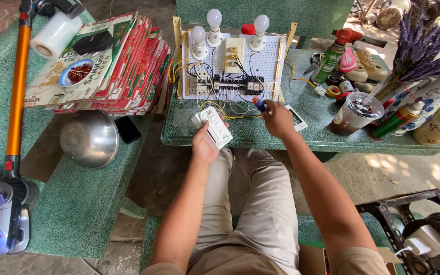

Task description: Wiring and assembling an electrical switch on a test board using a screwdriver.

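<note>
The person sits at a green stone desk [260, 138], knees tucked under its edge. The left hand [205, 145] holds a white switch plate [215, 127] up off the desk, fingers closed around its lower end, with thin wires running from it back to the board [232, 63]. The right hand [277, 119] has its fingers closed on a small screwdriver [258, 104] with a blue and orange handle, tip angled toward the left, between the plate and the foot of the board.

The board stands upright at the back of the desk, a white perforated panel carrying three bulbs [214, 20] on top and a row of black breakers [238, 85] lower down, yellow and black leads looping between them.

As I see it, this is terminal work on the plate. To do it well, the plate wants to be held steady and turned so the screws face the driver squarely; the blade should seat fully before any turn, or it may slip and nick a lead. Slack in the wires matters too: pulling the plate further from the board could tug a connection loose.

A plastic cup [355, 113] and spray cans [332, 56] crowd the right side; a stack of flattened cartons [113, 66] lies to the left.
</note>
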